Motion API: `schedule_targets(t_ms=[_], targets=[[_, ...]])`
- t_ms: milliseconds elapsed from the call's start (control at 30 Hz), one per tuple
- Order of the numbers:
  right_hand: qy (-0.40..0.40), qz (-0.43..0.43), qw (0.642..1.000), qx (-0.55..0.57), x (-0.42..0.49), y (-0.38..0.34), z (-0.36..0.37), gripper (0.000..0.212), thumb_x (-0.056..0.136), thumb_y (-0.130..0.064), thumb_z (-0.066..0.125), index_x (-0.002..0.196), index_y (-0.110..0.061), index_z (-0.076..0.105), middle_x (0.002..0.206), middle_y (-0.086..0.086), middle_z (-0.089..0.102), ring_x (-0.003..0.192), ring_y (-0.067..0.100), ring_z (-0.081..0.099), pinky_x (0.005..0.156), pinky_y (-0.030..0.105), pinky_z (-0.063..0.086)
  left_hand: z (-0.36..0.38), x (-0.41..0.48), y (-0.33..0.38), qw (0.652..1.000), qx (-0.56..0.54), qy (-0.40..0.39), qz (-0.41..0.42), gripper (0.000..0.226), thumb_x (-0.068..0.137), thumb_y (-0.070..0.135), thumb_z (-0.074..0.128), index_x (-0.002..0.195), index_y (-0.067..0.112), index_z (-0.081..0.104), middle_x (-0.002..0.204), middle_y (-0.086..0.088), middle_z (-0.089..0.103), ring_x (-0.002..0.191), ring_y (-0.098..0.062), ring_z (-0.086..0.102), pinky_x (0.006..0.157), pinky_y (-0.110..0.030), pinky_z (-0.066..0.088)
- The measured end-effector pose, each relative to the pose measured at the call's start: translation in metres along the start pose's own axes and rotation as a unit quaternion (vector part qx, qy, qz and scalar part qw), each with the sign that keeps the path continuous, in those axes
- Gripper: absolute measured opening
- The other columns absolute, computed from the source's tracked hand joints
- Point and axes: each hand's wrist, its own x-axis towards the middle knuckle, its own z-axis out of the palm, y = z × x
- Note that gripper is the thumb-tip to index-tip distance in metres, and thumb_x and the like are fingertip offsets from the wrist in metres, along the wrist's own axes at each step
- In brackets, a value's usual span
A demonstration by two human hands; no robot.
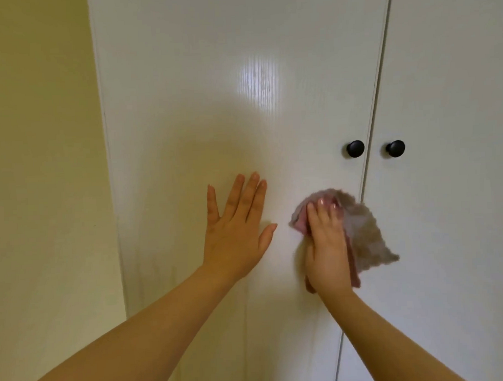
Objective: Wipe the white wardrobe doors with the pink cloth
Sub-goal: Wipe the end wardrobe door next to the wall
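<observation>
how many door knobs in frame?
2. The left knob sits on the left door by its right edge, above the pink cloth; the right knob sits on the right door, just across the gap. More may lie out of frame.

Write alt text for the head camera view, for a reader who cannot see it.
A person's right hand presses a crumpled pink cloth against the left white wardrobe door, below its round black knob. The left hand rests flat, fingers spread, on the same door; a yellow wall lies further left.
</observation>
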Motion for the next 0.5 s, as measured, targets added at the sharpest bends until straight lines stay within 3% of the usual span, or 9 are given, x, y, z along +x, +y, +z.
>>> schedule_targets(t_ms=[67,100,200,267,400,500], targets=[[-0.043,-0.029,0.999,-0.010,-0.009,0.010,-0.001,0.065,0.072,0.001,0.040,0.137,-0.001,0.040,0.143,0.017,0.040,0.121,0.038,0.048,0.105,0.048,0.031,0.001,0.002,0.000,1.000,0.010,-0.002,0.006,0.065,0.091,0.046,0.036,0.143,0.008,0.028,0.151,-0.007,0.028,0.146,-0.020,0.009,0.113,-0.054,0.000],[-0.032,-0.033,0.999,0.006,0.008,0.017,-0.012,0.064,0.074,0.001,0.038,0.138,-0.002,0.039,0.143,0.016,0.040,0.118,0.038,0.050,0.106,0.047,0.031,0.000,0.008,0.007,1.000,0.011,0.001,0.012,0.065,0.091,0.046,0.036,0.142,0.007,0.029,0.150,-0.008,0.033,0.144,-0.022,0.015,0.113,-0.054,0.001],[0.032,-0.002,0.999,0.032,0.072,0.011,-0.034,0.059,0.085,0.008,0.036,0.142,-0.006,0.035,0.148,0.011,0.034,0.130,0.031,0.036,0.112,0.034,0.019,0.001,0.018,0.011,1.000,0.010,0.002,0.009,0.064,0.090,0.045,0.037,0.141,0.007,0.032,0.147,-0.011,0.040,0.138,-0.026,0.025,0.112,-0.055,0.001],[0.044,0.004,0.998,0.034,0.067,0.009,-0.029,0.058,0.084,0.008,0.036,0.141,-0.005,0.036,0.147,0.013,0.035,0.134,0.031,0.033,0.112,0.029,0.013,0.003,0.023,0.018,1.000,0.005,0.011,0.005,0.064,0.090,0.045,0.037,0.140,0.007,0.033,0.146,-0.011,0.042,0.137,-0.026,0.026,0.111,-0.055,0.002],[-0.004,-0.063,0.998,-0.013,-0.017,0.032,-0.002,0.057,0.075,-0.002,0.038,0.131,0.001,0.049,0.139,0.010,0.040,0.119,0.038,0.052,0.109,0.038,0.024,0.006,0.019,0.024,1.000,0.008,-0.002,0.015,0.063,0.090,0.045,0.037,0.140,0.007,0.034,0.145,-0.011,0.043,0.137,-0.026,0.027,0.111,-0.054,0.002],[0.021,-0.089,0.996,0.012,0.018,0.037,-0.015,0.056,0.075,0.006,0.041,0.131,0.001,0.049,0.140,0.016,0.043,0.120,0.036,0.051,0.108,0.041,0.029,0.009,0.017,0.024,1.000,0.009,-0.005,0.013,0.063,0.090,0.044,0.036,0.140,0.007,0.033,0.146,-0.010,0.042,0.137,-0.026,0.026,0.112,-0.053,0.000]])
